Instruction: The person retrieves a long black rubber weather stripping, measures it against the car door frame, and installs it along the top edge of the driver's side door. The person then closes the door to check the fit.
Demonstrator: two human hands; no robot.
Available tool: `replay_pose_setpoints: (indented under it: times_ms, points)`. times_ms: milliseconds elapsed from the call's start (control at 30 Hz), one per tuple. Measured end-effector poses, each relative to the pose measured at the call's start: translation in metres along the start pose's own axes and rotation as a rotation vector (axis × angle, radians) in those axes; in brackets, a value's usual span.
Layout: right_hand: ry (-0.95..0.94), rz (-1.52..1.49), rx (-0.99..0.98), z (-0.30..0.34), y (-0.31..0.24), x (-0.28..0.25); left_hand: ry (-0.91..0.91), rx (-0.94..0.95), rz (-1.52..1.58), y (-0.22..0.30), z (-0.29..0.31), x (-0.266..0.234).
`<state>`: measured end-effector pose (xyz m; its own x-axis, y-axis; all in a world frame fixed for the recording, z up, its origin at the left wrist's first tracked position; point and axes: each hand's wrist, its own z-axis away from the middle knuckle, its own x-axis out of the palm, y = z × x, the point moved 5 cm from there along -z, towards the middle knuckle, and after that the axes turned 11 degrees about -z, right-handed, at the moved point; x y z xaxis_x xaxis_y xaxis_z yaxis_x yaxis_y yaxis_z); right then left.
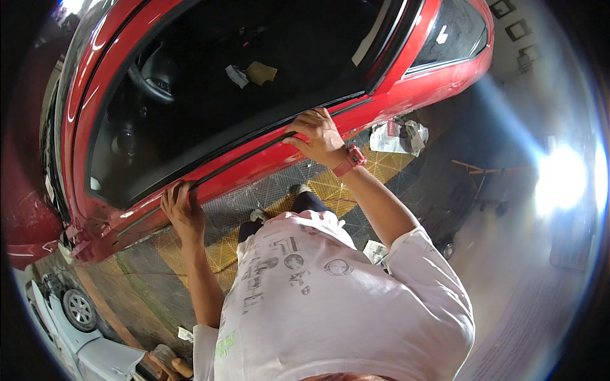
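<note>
A red car (219, 185) stands before me, its door with a dark window (210, 95) facing my body. A long, thin black trim strip (244, 157) runs along the door just below the window. My left hand (182, 208) has its fingers curled over the strip toward the front of the car. Farther right, my right hand (316, 136), with a red watch (351, 160) on the wrist, grips the same strip between thumb and fingers. Whether the strip touches the door along its whole length I cannot tell.
Yellow and grey floor tiles (375, 168) lie under my feet. Newspaper and a plastic bag (399, 137) rest beside the car at right. A bright lamp (562, 181) glares at far right. A wheel (79, 309) and pale body panels (105, 355) sit at lower left.
</note>
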<state>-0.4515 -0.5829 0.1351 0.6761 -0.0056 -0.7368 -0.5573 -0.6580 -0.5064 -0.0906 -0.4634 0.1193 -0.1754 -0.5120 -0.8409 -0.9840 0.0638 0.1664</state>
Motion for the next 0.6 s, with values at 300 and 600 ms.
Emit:
replay_pose_setpoints:
  times_ms: [300, 600]
  points:
    - [0.075, -0.018, 0.127, 0.008, 0.035, 0.004, -0.093, 0.018, 0.001, 0.018, -0.025, 0.029]
    - [0.019, -0.039, 0.209, 0.006, 0.053, 0.009, -0.091, 0.037, -0.004, 0.018, -0.025, 0.053]
